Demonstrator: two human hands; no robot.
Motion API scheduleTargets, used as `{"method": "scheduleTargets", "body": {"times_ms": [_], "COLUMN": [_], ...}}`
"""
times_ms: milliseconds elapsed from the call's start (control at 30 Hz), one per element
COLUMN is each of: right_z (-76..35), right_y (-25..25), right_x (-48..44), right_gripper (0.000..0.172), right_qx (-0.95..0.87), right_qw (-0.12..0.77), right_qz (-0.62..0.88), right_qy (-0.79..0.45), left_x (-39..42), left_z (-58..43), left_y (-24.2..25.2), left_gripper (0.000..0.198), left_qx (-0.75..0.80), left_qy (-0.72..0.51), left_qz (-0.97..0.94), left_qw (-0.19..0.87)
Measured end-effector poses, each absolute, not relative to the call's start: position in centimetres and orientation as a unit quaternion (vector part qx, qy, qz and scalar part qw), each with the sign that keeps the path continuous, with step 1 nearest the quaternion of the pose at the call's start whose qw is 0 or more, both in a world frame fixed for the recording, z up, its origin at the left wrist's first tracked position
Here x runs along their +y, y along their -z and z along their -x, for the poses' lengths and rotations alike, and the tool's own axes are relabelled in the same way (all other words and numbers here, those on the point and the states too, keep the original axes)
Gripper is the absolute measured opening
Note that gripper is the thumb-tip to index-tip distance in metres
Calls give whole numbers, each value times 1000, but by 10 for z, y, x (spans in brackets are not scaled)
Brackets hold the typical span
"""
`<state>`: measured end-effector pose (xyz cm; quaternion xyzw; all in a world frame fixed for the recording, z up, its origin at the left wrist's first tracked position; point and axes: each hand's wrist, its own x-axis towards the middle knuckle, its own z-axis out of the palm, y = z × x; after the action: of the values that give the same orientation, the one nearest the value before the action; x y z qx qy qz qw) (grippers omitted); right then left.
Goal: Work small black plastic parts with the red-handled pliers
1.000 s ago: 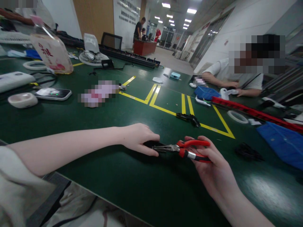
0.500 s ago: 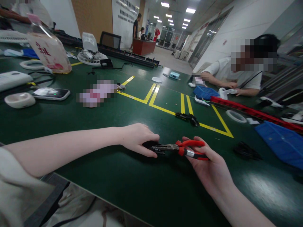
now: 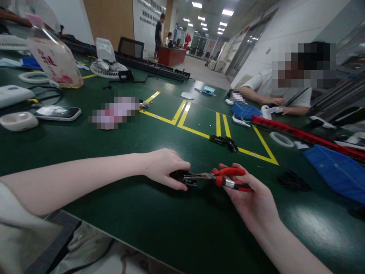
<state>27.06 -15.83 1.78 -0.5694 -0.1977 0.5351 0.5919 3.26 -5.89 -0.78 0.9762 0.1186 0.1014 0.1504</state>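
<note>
My left hand (image 3: 167,166) is closed around a small black part (image 3: 182,178) low over the green table, thumb and fingers on either side of it. The part's exact kind is hard to make out. In my right hand (image 3: 251,190) is a pair of needle-nose pliers (image 3: 219,177) with red and black handles. Their metal jaws point left and reach onto the black part between my left fingers; whether they grip it I cannot tell. Beyond my hands, more black pieces (image 3: 224,142) lie across the yellow tape.
Black items (image 3: 293,179) and a blue bin (image 3: 336,171) are to the right. A phone (image 3: 58,113), a white mouse-shaped object (image 3: 19,121) and a large bottle (image 3: 55,57) stand left. Yellow tape (image 3: 194,130) marks the green table (image 3: 128,224). Across it sits a person (image 3: 285,87).
The whole view has shifted slightly, so things appear a little further left. Both hands, the pliers and the black part keep nearly the same positions relative to each other.
</note>
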Motion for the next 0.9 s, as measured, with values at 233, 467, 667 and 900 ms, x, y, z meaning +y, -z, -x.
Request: {"method": "scheduleTargets", "body": {"times_ms": [233, 467, 667, 900], "right_z": [-275, -274, -268, -266], "right_y": [-13, -19, -28, -29], "right_x": [-160, -161, -170, -171], "right_gripper": [46, 41, 38, 32], "right_qx": [-219, -284, -417, -439], "right_qw": [581, 594, 596, 587], "right_qz": [561, 560, 516, 531], "right_qy": [-547, -503, -453, -426], "left_x": [-59, -60, -60, -61], "left_z": [-33, -33, -34, -34], "left_y": [8, 9, 11, 10], "left_gripper": [36, 35, 34, 35], "left_qx": [119, 116, 109, 112], "left_qy": [-107, -114, -130, -119], "left_qz": [-977, -978, -978, -979], "left_qw": [138, 132, 123, 118]}}
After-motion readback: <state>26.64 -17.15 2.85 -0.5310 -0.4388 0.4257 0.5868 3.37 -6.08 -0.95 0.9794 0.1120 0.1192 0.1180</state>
